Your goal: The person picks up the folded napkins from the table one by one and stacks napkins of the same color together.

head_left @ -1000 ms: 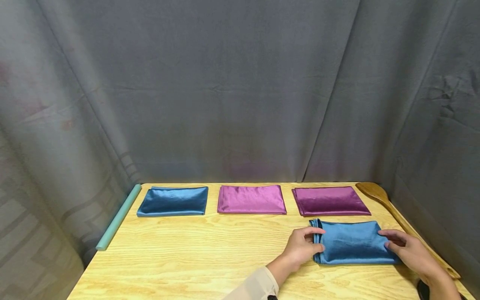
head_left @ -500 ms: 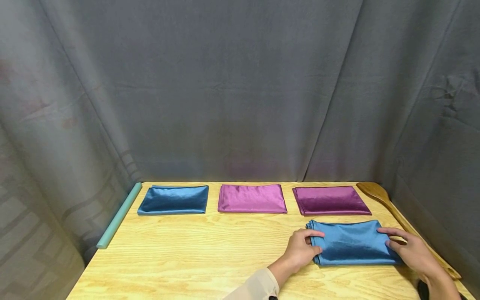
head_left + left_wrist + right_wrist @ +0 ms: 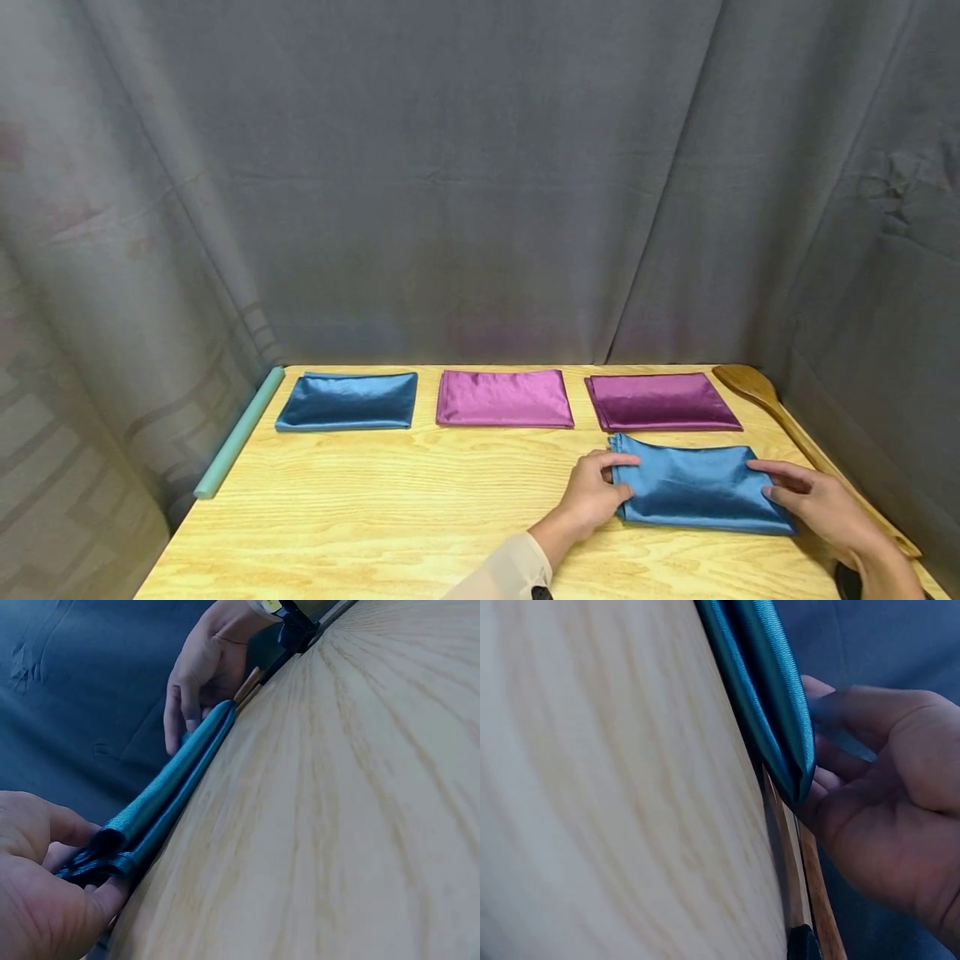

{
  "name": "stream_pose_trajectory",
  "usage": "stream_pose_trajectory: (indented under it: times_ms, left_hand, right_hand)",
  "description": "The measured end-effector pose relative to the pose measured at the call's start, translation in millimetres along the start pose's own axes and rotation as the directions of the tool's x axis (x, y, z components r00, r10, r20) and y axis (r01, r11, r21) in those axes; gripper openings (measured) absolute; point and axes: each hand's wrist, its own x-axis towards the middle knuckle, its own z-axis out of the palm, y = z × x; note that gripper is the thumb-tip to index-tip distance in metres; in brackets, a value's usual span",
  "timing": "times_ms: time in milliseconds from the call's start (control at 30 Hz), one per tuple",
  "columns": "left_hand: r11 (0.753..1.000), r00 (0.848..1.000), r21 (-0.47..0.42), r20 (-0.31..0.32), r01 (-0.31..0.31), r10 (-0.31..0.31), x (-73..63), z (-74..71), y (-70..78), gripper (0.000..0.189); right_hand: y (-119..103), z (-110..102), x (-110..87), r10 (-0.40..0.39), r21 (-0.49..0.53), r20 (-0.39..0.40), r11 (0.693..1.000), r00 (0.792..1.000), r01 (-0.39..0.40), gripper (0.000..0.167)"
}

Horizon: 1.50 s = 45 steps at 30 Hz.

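Note:
A folded blue satin cloth point(image 3: 697, 483) lies at the right front of the table in the head view. My left hand point(image 3: 588, 497) pinches its left end, where several layers show, with the thumb in front and a finger on top. At the opposite end my right hand point(image 3: 817, 504) holds the edge between thumb and fingers. From the left wrist the cloth point(image 3: 169, 787) appears edge-on, its layers looped at the end by the left hand point(image 3: 45, 877). The right wrist view shows the rounded fold point(image 3: 780, 697) against the fingers of the right hand point(image 3: 892, 780).
Along the back lie a folded dark blue cloth point(image 3: 347, 402), a folded pink cloth point(image 3: 504, 399) and a folded purple cloth point(image 3: 663, 402). A wooden spoon point(image 3: 795, 433) runs along the right edge. On the left edge rests a green rod point(image 3: 240, 433). Grey curtains point(image 3: 465, 183) surround the table.
The blue cloth has shifted slightly left with both hands on it, and its left end has spread out flatter. The other cloths, spoon and rod stay put.

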Motion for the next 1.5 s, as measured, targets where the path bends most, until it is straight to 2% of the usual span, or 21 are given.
stream_pose_trajectory:
  times_ms: [133,333,500,667,833,1000,1067,1333,1500]
  left_hand:
    - [1.0,1.0,-0.011,0.006,0.015,-0.015,1.3,-3.2,0.9,0.048]
    - [0.997,1.0,-0.077,-0.007,0.026,-0.027,4.5,-11.9,3.9,0.045]
    - [0.992,1.0,-0.125,-0.011,-0.002,0.0,5.3,-22.3,4.5,0.045]
    - [0.989,1.0,-0.147,-0.016,-0.012,0.01,5.1,-39.7,9.3,0.044]
    - [0.988,1.0,-0.152,-0.012,-0.023,0.021,6.4,-60.0,16.3,0.044]
    - [0.993,0.999,-0.116,-0.023,-0.034,0.032,9.2,-84.8,25.6,0.045]
    - [0.995,0.999,-0.091,-0.032,-0.036,0.033,9.9,-95.4,29.1,0.046]
    - [0.998,0.996,-0.033,-0.079,-0.051,0.048,9.6,-144.3,43.6,0.044]
    - [0.997,0.993,0.039,-0.1,-0.065,0.069,6.6,-176.0,50.0,0.043]
  right_hand:
    - [1.0,1.5,0.0,0.007,0.037,0.007,0.999,1.0,-0.007,0.046]
    - [-0.8,2.7,-2.5,-0.047,0.036,-0.092,0.998,0.995,0.051,0.045]
    - [-12.4,4.7,-4.4,-0.054,0.036,-0.121,0.998,0.991,0.058,0.04]
    - [-29.4,8.1,-0.9,-0.07,0.027,-0.133,0.997,0.989,0.074,0.045]
    - [-47.7,13.8,4.4,-0.11,0.07,-0.16,0.99,0.981,0.122,0.044]
    - [-70.9,24.1,14.0,-0.126,0.205,-0.138,0.967,0.982,0.153,0.041]
    - [-81.0,28.6,17.5,-0.145,0.231,-0.143,0.957,0.979,0.175,0.041]
    - [-126.4,51.0,34.9,-0.176,0.342,-0.132,0.916,0.976,0.211,0.048]
    - [-150.2,68.5,47.3,-0.204,0.375,-0.109,0.898,0.973,0.23,0.051]
